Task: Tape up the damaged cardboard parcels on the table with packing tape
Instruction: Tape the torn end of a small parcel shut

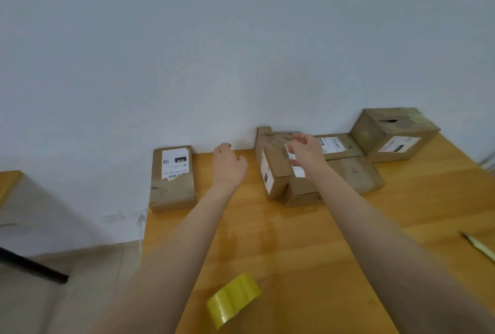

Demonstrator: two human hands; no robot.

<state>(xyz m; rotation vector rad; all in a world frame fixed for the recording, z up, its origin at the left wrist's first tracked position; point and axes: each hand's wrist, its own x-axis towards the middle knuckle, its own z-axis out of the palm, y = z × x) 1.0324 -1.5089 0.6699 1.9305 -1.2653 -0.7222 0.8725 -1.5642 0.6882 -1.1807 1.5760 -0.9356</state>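
Several brown cardboard parcels stand along the far edge of the wooden table [308, 248], against the wall. My right hand [306, 150] reaches over a small parcel [272, 170] in the middle cluster, fingers loosely spread above its top, holding nothing that I can see. My left hand [227, 163] hovers over bare table just left of that parcel, fingers relaxed. A flat parcel with a white label [172, 181] lies at the table's far left corner. A roll of yellow packing tape [233, 300] lies on the table near me, between my forearms.
A low flat parcel [351, 170] lies behind my right hand, and a taller box with a torn top [393, 134] stands at the far right. A knife-like tool [479, 246] lies at the right edge. Floor and a dark bar [32, 266] lie left of the table.
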